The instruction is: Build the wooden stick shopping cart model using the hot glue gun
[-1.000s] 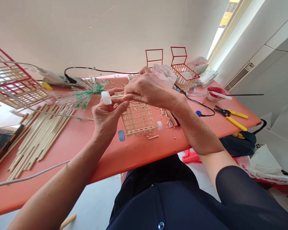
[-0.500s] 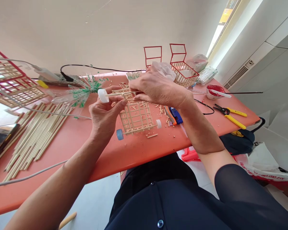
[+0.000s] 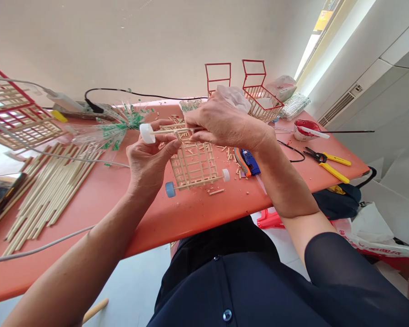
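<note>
A lattice frame of thin wooden sticks [image 3: 194, 164] is held tilted above the table, bottle-cap wheels on its corners. Of these, a blue cap [image 3: 170, 189] is at the near left, a white cap [image 3: 226, 175] at the near right, and another white cap [image 3: 147, 133] at the far left on a wooden axle stick [image 3: 167, 131]. My left hand [image 3: 150, 156] is closed on the frame's left far corner, thumb and fingers pinching it beside the axle. My right hand [image 3: 214, 120] pinches the axle's right part, its fingertips partly hidden; white tissue or plastic shows behind it.
Bundled wooden sticks [image 3: 51, 190] lie on the left of the orange table [image 3: 136, 236]. Red-edged stick models [image 3: 264, 97] stand at the back. A red paint cup [image 3: 305, 131], yellow-handled pliers [image 3: 327, 162] and a blue-and-orange tool [image 3: 248, 162] are on the right. Cables cross the left side.
Almost nothing differs. The camera view has shifted slightly, and both hands keep the same grip on the frame and axle.
</note>
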The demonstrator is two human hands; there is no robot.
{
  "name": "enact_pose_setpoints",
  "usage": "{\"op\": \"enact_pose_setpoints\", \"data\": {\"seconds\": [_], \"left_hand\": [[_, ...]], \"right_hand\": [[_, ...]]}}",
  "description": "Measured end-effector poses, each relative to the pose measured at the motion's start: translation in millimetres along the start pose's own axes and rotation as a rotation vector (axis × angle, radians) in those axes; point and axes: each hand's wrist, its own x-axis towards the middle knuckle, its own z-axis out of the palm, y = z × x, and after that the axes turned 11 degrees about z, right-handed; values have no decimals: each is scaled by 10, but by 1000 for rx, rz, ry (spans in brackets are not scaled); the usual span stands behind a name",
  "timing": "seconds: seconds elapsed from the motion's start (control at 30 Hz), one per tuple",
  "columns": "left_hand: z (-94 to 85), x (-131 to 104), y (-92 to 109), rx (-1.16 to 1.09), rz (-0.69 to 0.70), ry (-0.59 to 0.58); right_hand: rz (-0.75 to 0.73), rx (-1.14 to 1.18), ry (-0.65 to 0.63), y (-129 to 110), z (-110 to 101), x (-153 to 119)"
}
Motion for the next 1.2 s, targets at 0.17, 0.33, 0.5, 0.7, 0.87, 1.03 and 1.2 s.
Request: {"op": "enact_pose_setpoints", "data": {"seconds": [0.17, 0.33, 0.5, 0.7, 0.87, 1.03, 1.2], "left_hand": [[4, 2, 14, 1, -11, -8], [5, 8, 19, -19, -20, -13], [11, 9, 47, -1, -30, -16], [6, 11, 17, 27, -1, -15], [-7, -1, -7, 43, -8, -36], [-10, -7, -1, 36, -10, -32], [-8, -3, 10, 27, -7, -30]], "right_hand": [[-24, 40, 4, 25, 16, 10], [-51, 69, 28, 54, 37, 13], [-63, 78, 33, 69, 42, 13], [-57, 145, 92, 104, 123, 52], [-44, 241, 129, 137, 199, 88], [-27, 266, 119, 148, 205, 92], [-52, 275, 127, 155, 204, 85]]}}
